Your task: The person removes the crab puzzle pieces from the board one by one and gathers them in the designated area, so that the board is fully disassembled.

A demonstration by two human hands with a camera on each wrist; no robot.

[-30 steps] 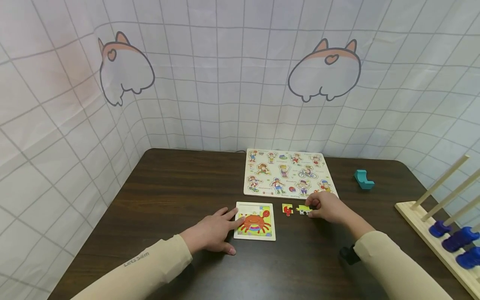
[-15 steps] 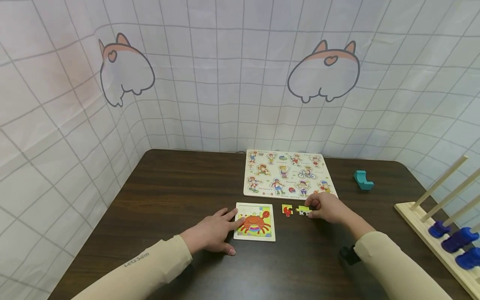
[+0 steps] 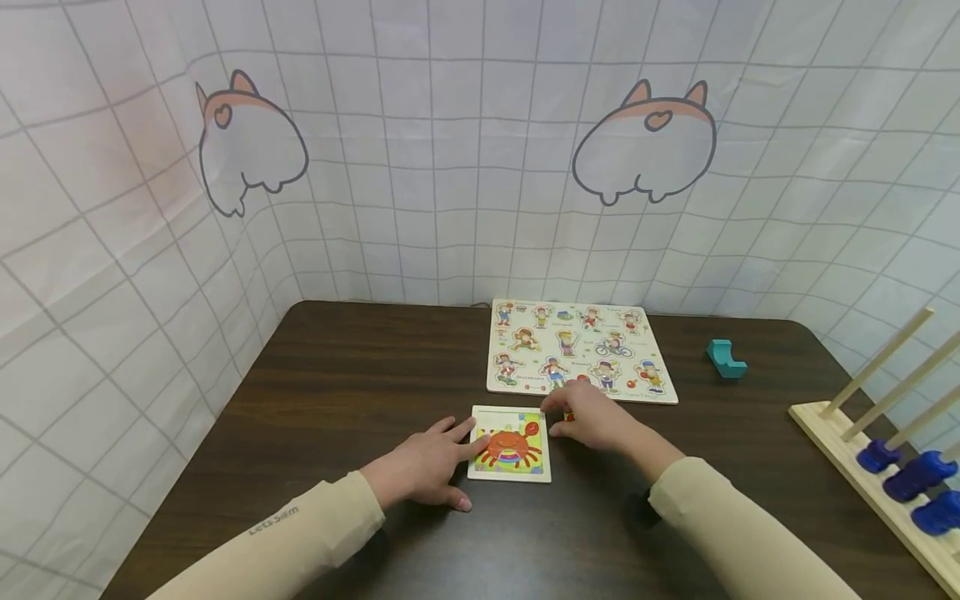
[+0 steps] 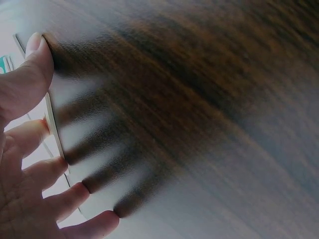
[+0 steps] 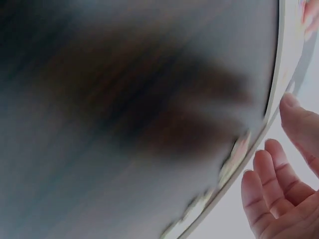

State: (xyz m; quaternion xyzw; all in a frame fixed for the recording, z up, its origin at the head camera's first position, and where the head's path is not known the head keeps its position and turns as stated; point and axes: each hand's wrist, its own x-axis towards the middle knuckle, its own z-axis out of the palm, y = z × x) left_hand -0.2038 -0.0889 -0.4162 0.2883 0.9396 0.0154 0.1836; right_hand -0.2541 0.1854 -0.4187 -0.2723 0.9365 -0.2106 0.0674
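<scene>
A small square crab puzzle (image 3: 517, 477) in a pale wooden frame lies on the dark table, with a pale gap at its upper left. My left hand (image 3: 431, 462) rests at its left edge, fingers spread and index fingertip on the crab picture. Beside the puzzle's right edge is my right hand (image 3: 592, 417), thumb and fingers apart with nothing held between them. A red-and-yellow puzzle piece (image 3: 569, 416) shows between those fingers. In the right wrist view two puzzle pieces lie on the table near the hand, the nearer puzzle piece (image 5: 234, 160) and another puzzle piece (image 5: 195, 211).
Behind the hands lies a larger peg puzzle board (image 3: 540, 333) with sports figures. A teal curved block (image 3: 726, 359) sits at the back right. At the right edge stands a wooden rack (image 3: 847, 442) with upright rods and blue rings (image 3: 921, 479).
My right hand has moved left from the yellow puzzle piece to the crab puzzle's right edge, now covering the loose pieces from the head view. My left hand stays put.
</scene>
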